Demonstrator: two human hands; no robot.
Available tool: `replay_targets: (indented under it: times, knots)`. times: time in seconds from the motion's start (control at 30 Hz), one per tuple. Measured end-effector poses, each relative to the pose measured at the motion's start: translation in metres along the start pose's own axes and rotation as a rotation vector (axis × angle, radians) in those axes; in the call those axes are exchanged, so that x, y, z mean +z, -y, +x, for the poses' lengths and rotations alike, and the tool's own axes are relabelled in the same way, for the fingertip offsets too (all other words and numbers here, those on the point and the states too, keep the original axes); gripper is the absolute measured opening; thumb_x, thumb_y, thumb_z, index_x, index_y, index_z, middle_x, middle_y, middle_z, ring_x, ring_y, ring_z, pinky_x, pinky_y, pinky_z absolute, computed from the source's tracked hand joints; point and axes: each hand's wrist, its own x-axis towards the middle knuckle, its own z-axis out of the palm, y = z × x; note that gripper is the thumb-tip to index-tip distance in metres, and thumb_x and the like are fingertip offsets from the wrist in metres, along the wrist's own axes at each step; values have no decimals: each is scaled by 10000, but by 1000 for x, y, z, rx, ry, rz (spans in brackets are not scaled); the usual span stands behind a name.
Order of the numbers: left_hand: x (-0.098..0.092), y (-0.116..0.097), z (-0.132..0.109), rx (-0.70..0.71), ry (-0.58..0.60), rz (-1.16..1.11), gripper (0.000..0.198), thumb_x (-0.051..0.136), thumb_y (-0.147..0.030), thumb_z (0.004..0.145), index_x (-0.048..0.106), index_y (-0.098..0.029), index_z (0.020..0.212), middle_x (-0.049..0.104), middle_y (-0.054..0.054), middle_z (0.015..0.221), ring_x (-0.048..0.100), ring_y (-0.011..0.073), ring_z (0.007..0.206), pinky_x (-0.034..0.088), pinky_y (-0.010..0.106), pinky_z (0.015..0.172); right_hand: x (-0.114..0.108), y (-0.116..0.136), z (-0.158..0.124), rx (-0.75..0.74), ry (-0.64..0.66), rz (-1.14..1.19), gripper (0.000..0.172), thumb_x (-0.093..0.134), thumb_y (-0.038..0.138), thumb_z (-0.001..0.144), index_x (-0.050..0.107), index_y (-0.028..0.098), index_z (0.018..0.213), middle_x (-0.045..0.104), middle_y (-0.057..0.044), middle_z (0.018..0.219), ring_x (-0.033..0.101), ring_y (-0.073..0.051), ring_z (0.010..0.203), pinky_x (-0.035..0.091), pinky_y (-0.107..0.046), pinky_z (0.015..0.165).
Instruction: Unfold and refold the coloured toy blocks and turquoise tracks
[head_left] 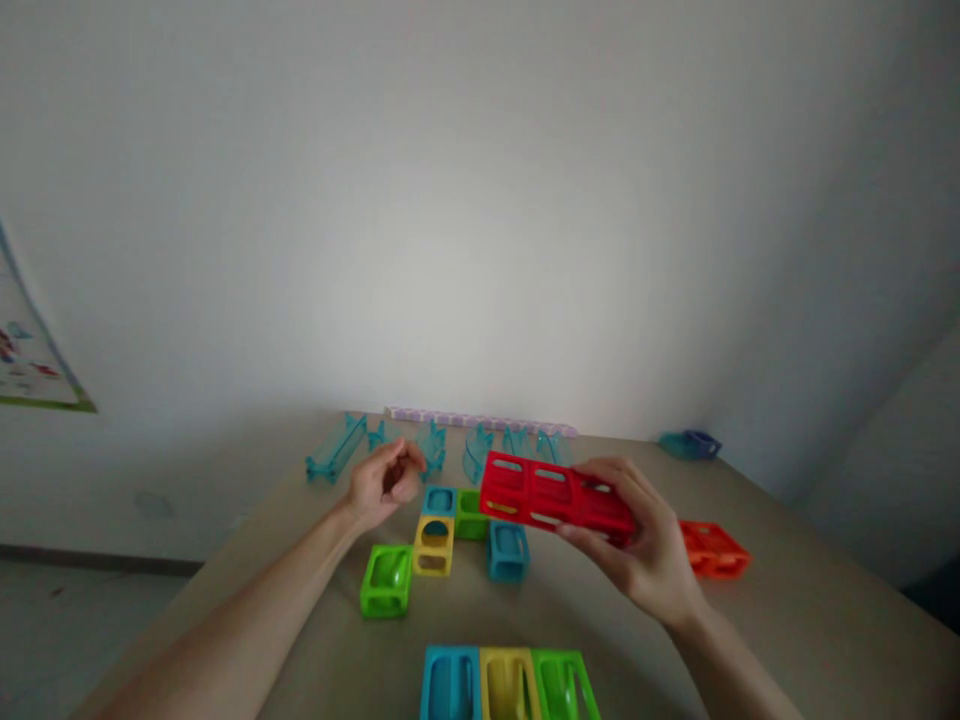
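A: State the condition of the right grip.

B: The right hand (pixel 652 555) holds a red frame (pixel 529 492). The thumb bears on the lower edge; the fingers lie over the upper edge.

A: Specify the frame's position relative to that grip.

B: The grip takes the right end only. The free end projects to the left, above the table (pixel 465 620), and the frame slopes down toward the grip.

A: And the left grip?

B: The left hand (pixel 388 483) is located left of the frame's free end, apart from it, fingers curled inward. The palm is shaded, so I cannot tell whether anything sits inside.

A: List the parts around the right grip.

B: Just to its right, an orange frame (pixel 714 550), partly hidden by the hand. To its left, below the frame's free end, a blue block (pixel 508 552). Further left, a yellow block (pixel 433 546). Nearer the wearer than the grip, a row of blue, yellow and green blocks (pixel 508 690).

A: Beyond the grip?

B: Clear blue track pieces (pixel 337 450), spaced out beyond both hands, and a patterned strip (pixel 480 418) along the wall (pixel 480 200).
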Motion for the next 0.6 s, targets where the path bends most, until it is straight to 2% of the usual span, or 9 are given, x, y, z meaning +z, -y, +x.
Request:
replay_targets:
  times: [0.13, 0.2, 0.3, 0.47, 0.53, 0.6]
  knots:
    - [1, 3, 0, 0, -10, 20, 338, 602, -416, 780, 643, -99, 669, 343, -64, 341, 237, 42, 298, 182, 190, 365, -57, -19, -46, 122, 131, -131, 415, 697, 364, 754, 551, 211, 1111, 610, -104, 1065, 637, -237, 863, 536, -304, 703]
    - [1, 5, -1, -6, -7, 15, 323, 599, -401, 779, 642, -100, 672, 335, -67, 340, 234, 44, 301, 187, 196, 372, -85, -36, -73, 186, 237, -211, 417, 681, 359, 761, 545, 215, 1128, 622, -109, 1083, 652, -248, 873, 548, -307, 709]
    - [1, 8, -2, -16, -5, 17, 312, 598, -392, 776, 644, -98, 682, 338, -64, 343, 233, 46, 306, 179, 200, 376, -117, -62, -105, 221, 324, -288, 415, 667, 362, 757, 566, 198, 1124, 638, -128, 1089, 653, -275, 931, 553, -319, 750]
    - [1, 9, -3, -40, -4, 52, 301, 614, -389, 759, 648, -102, 673, 321, -64, 339, 239, 50, 318, 174, 198, 380, -141, -85, -127, 209, 377, -389, 413, 600, 343, 773, 590, 176, 1151, 602, -162, 1169, 615, -304, 1039, 530, -381, 843]
    - [0, 9, -3, -36, -14, 63, 298, 614, -387, 758, 651, -104, 671, 324, -61, 340, 243, 49, 320, 180, 197, 380, -143, -83, -128, 155, 375, -457, 523, 586, 339, 760, 534, 171, 1253, 536, -177, 1274, 545, -329, 1152, 477, -442, 936]
    - [-1, 9, -3, -31, -21, 65, 296, 616, -385, 754, 654, -103, 671, 329, -59, 343, 245, 48, 321, 186, 194, 378, -140, -75, -124, 104, 363, -517, 640, 538, 361, 784, 408, 176, 1382, 415, -169, 1407, 417, -347, 1282, 384, -505, 1025]
